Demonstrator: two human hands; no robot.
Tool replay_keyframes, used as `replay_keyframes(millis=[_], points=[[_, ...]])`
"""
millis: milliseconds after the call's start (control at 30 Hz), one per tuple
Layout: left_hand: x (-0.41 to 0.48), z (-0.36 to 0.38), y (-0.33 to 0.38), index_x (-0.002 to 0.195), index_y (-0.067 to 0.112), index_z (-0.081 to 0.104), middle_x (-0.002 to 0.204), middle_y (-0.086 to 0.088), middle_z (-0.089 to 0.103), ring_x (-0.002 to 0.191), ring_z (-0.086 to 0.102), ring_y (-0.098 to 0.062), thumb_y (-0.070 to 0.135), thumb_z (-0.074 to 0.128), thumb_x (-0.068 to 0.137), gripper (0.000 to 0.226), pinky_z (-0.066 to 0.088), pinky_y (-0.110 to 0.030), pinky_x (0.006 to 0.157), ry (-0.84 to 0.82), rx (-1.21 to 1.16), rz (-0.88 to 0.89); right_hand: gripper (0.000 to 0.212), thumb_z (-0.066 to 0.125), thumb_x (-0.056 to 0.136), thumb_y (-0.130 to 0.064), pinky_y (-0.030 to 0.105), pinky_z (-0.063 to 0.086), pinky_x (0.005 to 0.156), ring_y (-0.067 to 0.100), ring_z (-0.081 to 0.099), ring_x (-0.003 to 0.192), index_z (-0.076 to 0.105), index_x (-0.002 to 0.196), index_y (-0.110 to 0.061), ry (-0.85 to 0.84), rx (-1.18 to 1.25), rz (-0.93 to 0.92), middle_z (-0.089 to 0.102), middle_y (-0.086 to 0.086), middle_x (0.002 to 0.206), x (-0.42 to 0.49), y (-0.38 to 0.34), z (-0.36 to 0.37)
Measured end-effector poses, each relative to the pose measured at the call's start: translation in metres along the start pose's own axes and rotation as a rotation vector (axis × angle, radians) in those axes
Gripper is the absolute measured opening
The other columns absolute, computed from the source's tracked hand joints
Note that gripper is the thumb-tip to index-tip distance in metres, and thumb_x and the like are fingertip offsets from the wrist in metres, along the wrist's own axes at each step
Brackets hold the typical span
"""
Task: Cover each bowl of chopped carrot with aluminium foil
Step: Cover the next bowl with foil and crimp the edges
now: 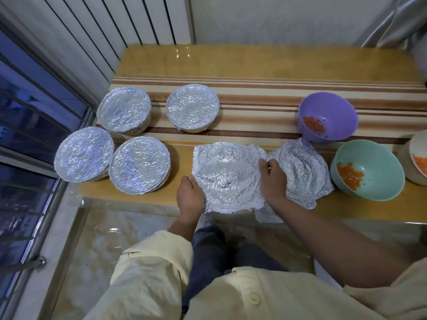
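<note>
A crinkled foil sheet (227, 175) lies draped over a bowl at the table's front middle; the bowl itself is hidden beneath it. My left hand (190, 197) grips the foil's left edge, fingers curled down around the rim. My right hand (272, 179) pinches the foil's right edge. More loose foil sheets (302, 172) lie just right of it. To the right stand open bowls of chopped carrot: a purple bowl (335, 109), a teal bowl (379, 162) and a cream bowl (417, 146) cut off by the frame edge.
Several foil-covered bowls stand at the left, among them one at the back (193, 107) and one at the front (139, 165). The wooden table (254, 63) has a striped mat (254, 93). A barred window (27, 125) runs along the left.
</note>
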State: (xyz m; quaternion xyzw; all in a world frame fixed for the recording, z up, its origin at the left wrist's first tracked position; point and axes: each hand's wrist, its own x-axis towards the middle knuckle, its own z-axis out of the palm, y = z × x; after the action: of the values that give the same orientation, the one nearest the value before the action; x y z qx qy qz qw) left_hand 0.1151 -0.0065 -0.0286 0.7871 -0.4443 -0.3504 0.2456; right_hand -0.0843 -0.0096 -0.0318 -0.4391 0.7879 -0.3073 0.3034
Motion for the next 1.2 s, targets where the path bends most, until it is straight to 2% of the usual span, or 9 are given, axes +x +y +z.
replay_keyframes(millis=[167, 300, 433, 533, 667, 767, 900, 1000, 1200], points=[[0.002, 0.002, 0.000, 0.109, -0.010, 0.054, 0.106, -0.030, 0.060, 0.099, 0.056, -0.039, 0.019, 0.027, 0.109, 0.040, 0.027, -0.032, 0.071, -0.014, -0.031, -0.067, 0.037, 0.040, 0.101, -0.037, 0.031, 0.025, 0.051, 0.013, 0.034, 0.055, 0.044, 0.079, -0.008, -0.026, 0.088, 0.011, 0.040, 0.000, 0.064, 0.000, 0.002, 0.001], [-0.003, 0.000, 0.006, 0.110, 0.000, 0.052, 0.106, -0.021, 0.060, 0.102, 0.057, -0.038, 0.023, 0.033, 0.107, 0.029, 0.035, -0.036, 0.079, 0.093, 0.006, -0.083, 0.035, 0.039, 0.102, -0.036, 0.031, 0.024, 0.051, 0.013, 0.032, 0.055, 0.040, 0.077, -0.011, -0.054, 0.096, 0.006, 0.037, 0.000, 0.063, 0.001, 0.002, -0.001], [-0.011, -0.003, 0.018, 0.114, 0.003, 0.057, 0.117, -0.018, 0.057, 0.111, 0.052, -0.036, 0.019, 0.043, 0.097, 0.028, 0.038, -0.043, 0.093, 0.318, 0.171, 0.389, 0.036, 0.039, 0.102, -0.036, 0.032, 0.023, 0.051, 0.014, 0.033, 0.054, 0.040, 0.076, -0.011, -0.046, 0.078, 0.000, 0.038, 0.001, 0.062, 0.003, 0.002, -0.001], [-0.009, 0.009, 0.020, 0.134, 0.013, 0.056, 0.152, -0.015, 0.043, 0.143, 0.034, -0.032, 0.032, 0.036, 0.098, 0.045, 0.027, -0.047, 0.116, 0.124, 0.420, 0.747, 0.037, 0.038, 0.102, -0.037, 0.031, 0.024, 0.050, 0.013, 0.033, 0.053, 0.041, 0.076, -0.011, -0.051, 0.073, 0.007, 0.039, 0.000, 0.061, 0.005, 0.001, 0.000], [-0.003, 0.027, 0.012, 0.157, 0.023, 0.028, 0.167, -0.008, 0.010, 0.155, -0.001, -0.028, 0.050, 0.019, 0.102, 0.062, 0.002, -0.057, 0.123, -0.103, 0.634, 0.777, 0.035, 0.038, 0.101, -0.039, 0.032, 0.030, 0.054, 0.017, 0.042, 0.056, 0.045, 0.083, -0.010, -0.047, 0.033, 0.007, 0.046, 0.003, 0.065, 0.007, 0.004, 0.000], [0.001, 0.031, 0.007, 0.158, 0.022, 0.023, 0.167, -0.008, 0.008, 0.155, -0.001, -0.029, 0.050, 0.017, 0.103, 0.062, 0.004, -0.057, 0.123, -0.102, 0.666, 0.759, 0.033, 0.042, 0.099, -0.040, 0.033, 0.043, 0.070, 0.024, 0.058, 0.088, 0.049, 0.116, -0.012, 0.057, -0.044, -0.068, 0.060, 0.008, 0.098, 0.009, -0.001, -0.005], [0.000, 0.032, 0.007, 0.158, 0.020, 0.024, 0.166, -0.010, 0.012, 0.155, 0.003, -0.031, 0.048, 0.017, 0.103, 0.062, 0.007, -0.057, 0.123, -0.099, 0.670, 0.769, 0.049, 0.041, 0.100, -0.031, 0.033, 0.018, 0.110, 0.021, 0.028, 0.138, 0.037, 0.143, -0.009, 0.164, -0.278, -0.530, 0.034, 0.010, 0.149, 0.004, -0.028, -0.006], [-0.001, 0.032, 0.008, 0.157, 0.017, 0.028, 0.166, -0.012, 0.016, 0.154, 0.008, -0.033, 0.045, 0.017, 0.103, 0.062, 0.010, -0.057, 0.122, -0.099, 0.658, 0.769, 0.054, 0.026, 0.101, -0.036, 0.045, 0.015, 0.117, 0.023, 0.012, 0.146, 0.032, 0.147, -0.008, -0.035, -0.486, -0.697, 0.019, 0.009, 0.157, -0.003, -0.030, 0.014], [0.001, 0.032, 0.007, 0.157, 0.011, 0.025, 0.166, -0.013, 0.013, 0.155, 0.005, -0.031, 0.041, 0.020, 0.100, 0.065, 0.007, -0.055, 0.123, -0.091, 0.676, 0.779, 0.065, 0.017, 0.098, -0.046, 0.046, 0.012, 0.118, 0.025, 0.009, 0.147, 0.022, 0.150, -0.006, -0.155, -0.573, -0.571, 0.016, 0.012, 0.158, -0.001, -0.008, 0.027]])
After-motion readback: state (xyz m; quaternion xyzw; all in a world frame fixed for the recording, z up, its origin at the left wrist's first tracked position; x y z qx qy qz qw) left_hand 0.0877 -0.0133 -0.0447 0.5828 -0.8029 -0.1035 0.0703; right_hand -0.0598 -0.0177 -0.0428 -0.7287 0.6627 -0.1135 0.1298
